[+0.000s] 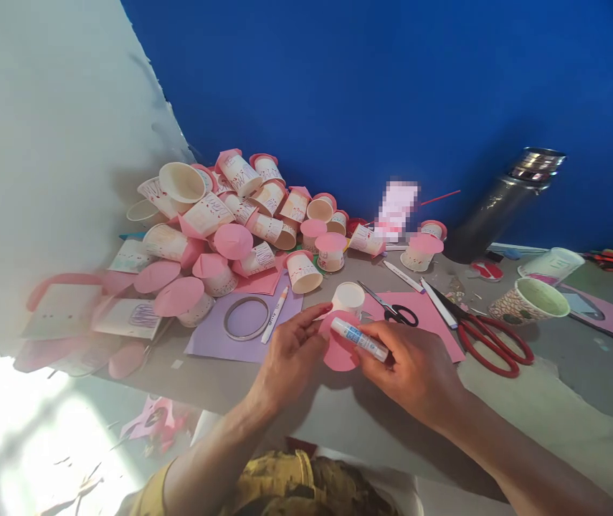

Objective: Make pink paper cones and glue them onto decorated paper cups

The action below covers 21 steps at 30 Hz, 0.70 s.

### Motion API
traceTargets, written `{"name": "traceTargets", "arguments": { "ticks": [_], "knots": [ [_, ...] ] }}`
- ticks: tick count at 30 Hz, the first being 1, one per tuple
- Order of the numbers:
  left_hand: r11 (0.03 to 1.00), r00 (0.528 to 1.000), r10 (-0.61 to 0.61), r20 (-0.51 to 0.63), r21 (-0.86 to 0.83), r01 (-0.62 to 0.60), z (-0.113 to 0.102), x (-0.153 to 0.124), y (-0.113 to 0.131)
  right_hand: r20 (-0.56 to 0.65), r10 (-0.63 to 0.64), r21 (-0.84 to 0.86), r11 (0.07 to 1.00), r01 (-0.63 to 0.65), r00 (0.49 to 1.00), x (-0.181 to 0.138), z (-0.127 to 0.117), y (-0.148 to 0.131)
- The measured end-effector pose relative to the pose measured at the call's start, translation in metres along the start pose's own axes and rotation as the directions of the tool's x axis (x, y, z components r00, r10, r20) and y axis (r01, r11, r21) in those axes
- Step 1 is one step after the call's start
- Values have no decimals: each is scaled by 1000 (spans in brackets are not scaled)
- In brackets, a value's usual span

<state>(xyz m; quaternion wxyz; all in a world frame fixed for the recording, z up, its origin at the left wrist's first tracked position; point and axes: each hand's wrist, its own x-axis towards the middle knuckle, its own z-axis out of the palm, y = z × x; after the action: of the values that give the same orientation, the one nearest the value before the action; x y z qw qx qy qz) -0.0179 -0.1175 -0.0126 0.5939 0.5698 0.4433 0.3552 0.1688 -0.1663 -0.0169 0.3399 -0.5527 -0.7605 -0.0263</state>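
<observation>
My right hand (pixel 411 369) grips a white and blue glue tube (pixel 358 337), its tip slanting up to the left over a pink paper disc (pixel 340 358). My left hand (pixel 296 351) holds the disc by its left edge, fingers closed on it. Just behind the disc stands a small white paper cup (pixel 348 297). Black-handled scissors (pixel 392 307) lie to the right of that cup, partly on a pink paper sheet (pixel 435 330). How the tube's tip meets the paper is too small to make out.
Many decorated paper cups with pink tops (pixel 234 240) are heaped at the left. A tape roll (pixel 226 326) and a marker (pixel 275 315) lie on purple paper (pixel 206 344). Red-handled scissors (pixel 494 344), a patterned cup (pixel 529 304) and a dark flask (pixel 492 208) are at the right.
</observation>
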Motion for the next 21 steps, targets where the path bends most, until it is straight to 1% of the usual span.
{"name": "traceTargets", "arguments": {
  "ticks": [2,3,5,7,9,10,12,14,15,17,18,19,20,21],
  "knots": [
    [998,1000,8,-9,55,-8,-3,2,1,-2,-28,-1,1000,28,1000,0,1,-1],
    [993,999,44,-28,111,-41,-3,1,0,-7,-34,-13,999,34,999,0,1,-1],
    [956,982,177,-70,249,-154,1,-1,-6,-15,-26,-46,999,25,1000,0,2,-2],
    [873,933,351,-82,390,-295,7,-5,-14,-27,-1,-71,997,-1,1000,-1,3,-3],
    [761,862,502,-64,506,-406,14,-7,-22,-38,39,-86,995,-42,999,-1,3,-5],
    [709,827,559,-56,550,-441,16,-7,-26,-43,62,-94,993,-66,997,-2,2,-6],
    [622,767,641,-37,609,-491,19,-6,-34,-47,106,-112,988,-110,993,-2,2,-7],
    [571,731,682,-20,639,-515,22,-4,-39,-47,141,-134,980,-147,989,-2,2,-7],
    [559,722,692,-15,645,-522,23,-4,-42,-51,155,-147,976,-160,987,-2,2,-7],
    [562,718,696,-19,637,-528,25,-4,-43,-63,174,-171,968,-183,983,-2,3,-6],
    [584,728,685,-31,621,-523,25,-5,-43,-69,178,-181,965,-188,982,-2,4,-5],
    [625,750,659,-51,593,-508,26,-6,-40,-75,176,-189,964,-188,981,-2,4,-3],
    [687,786,613,-80,545,-481,26,-7,-37,-80,167,-193,965,-180,983,-2,5,-2],
    [765,831,544,-113,473,-437,25,-7,-32,-78,149,-192,968,-161,986,-2,5,-1]
  ]
}}
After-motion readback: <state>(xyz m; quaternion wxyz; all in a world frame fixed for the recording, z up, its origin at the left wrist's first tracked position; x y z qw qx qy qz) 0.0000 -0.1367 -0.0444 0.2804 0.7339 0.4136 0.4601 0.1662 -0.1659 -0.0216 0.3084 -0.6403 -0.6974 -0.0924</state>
